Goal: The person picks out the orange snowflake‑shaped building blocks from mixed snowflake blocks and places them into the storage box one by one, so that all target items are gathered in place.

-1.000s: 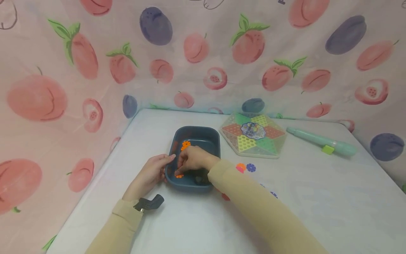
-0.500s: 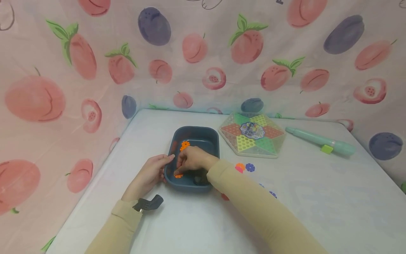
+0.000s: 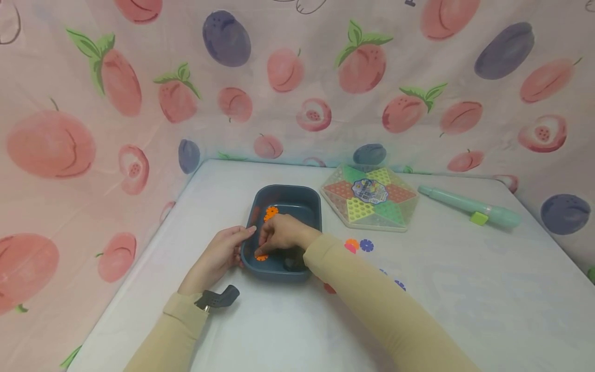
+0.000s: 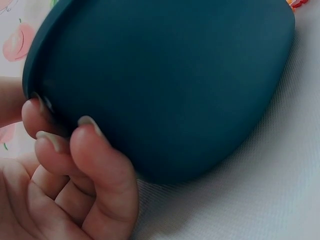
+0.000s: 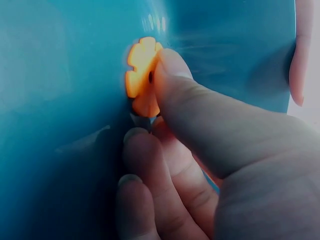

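Note:
A dark blue rectangular bin [image 3: 294,195] with rounded corners sits on the white table. At its left side my left hand [image 3: 218,258] grips the rim, thumb on top; in the left wrist view its curled fingers [image 4: 102,160] press the outside wall. My right hand [image 3: 287,233] reaches down inside the bin. Between its thumb and fingers it pinches an orange notched snowflake disc [image 5: 141,75], which stands on edge close to the bin's inner surface in the right wrist view. More orange snowflake discs [image 3: 271,211] lie farther back in the bin, partly behind the right hand.
Right of the bin, a purple disc [image 3: 366,245] lies by an orange disc [image 3: 352,243] and a pink one; others are partly hidden by the right sleeve [image 3: 372,299]. Behind them lie a hexagonal Chinese checkers board [image 3: 390,214] and a pale green tube [image 3: 465,204] with a lime block [image 3: 479,218].

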Action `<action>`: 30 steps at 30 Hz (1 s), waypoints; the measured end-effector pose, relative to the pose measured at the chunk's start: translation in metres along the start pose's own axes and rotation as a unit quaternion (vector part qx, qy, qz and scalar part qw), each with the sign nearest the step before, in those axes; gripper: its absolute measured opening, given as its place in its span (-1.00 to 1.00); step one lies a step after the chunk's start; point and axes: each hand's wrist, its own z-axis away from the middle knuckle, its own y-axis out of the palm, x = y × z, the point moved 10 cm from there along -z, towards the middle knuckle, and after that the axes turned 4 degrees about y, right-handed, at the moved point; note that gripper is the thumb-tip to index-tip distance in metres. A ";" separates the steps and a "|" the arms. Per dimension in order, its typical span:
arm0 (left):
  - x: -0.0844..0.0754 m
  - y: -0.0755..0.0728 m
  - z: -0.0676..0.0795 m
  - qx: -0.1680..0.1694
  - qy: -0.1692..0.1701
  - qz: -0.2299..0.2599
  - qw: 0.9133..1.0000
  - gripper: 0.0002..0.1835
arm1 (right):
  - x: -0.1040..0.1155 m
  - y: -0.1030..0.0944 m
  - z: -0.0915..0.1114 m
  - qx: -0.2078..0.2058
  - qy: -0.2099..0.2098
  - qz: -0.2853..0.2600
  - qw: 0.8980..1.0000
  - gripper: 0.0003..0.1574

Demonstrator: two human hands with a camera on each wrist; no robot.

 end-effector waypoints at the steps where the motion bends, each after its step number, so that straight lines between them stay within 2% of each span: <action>1: 0.000 0.000 0.000 0.001 0.000 -0.002 1.000 -0.56 | -0.001 0.000 0.000 0.000 0.000 0.000 1.000 -0.73; 30: -0.001 -0.001 0.001 -0.003 -0.003 -0.004 1.000 -0.56 | 0.001 -0.001 0.001 0.003 -0.005 -0.004 1.000 -0.73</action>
